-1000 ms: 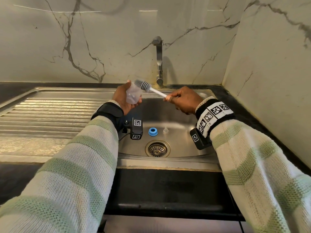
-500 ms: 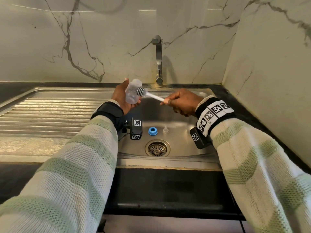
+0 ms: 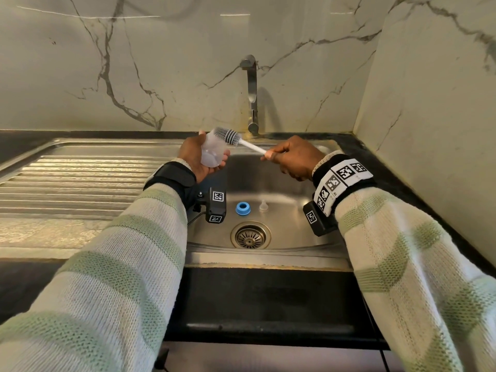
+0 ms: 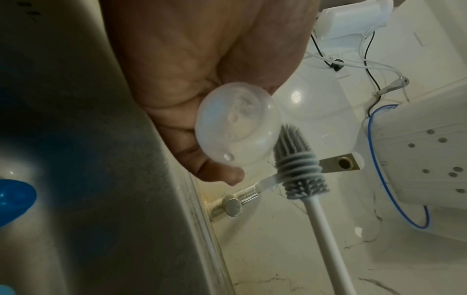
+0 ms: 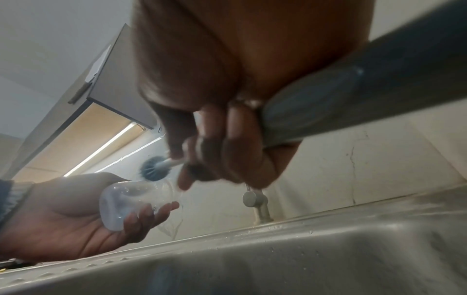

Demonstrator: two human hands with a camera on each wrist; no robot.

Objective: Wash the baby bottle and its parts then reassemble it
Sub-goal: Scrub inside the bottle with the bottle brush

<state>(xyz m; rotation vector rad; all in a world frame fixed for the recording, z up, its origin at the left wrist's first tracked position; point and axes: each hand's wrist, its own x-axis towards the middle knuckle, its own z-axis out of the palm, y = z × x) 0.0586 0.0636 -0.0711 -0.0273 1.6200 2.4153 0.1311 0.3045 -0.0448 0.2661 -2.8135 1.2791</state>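
Left hand [image 3: 200, 159] fingers curl around clear plastic baby bottle [image 3: 213, 153] above the sink, mouth tilted toward two o'clock so right hand [image 3: 295, 159] fingers, pinching grey-bristled white-handled brush [image 3: 226, 135], can likely scrub inside.

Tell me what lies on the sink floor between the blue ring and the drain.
Nothing: in the head view the steel floor between the blue ring and the drain is bare. The small clear nipple stands beside the ring, off that stretch.
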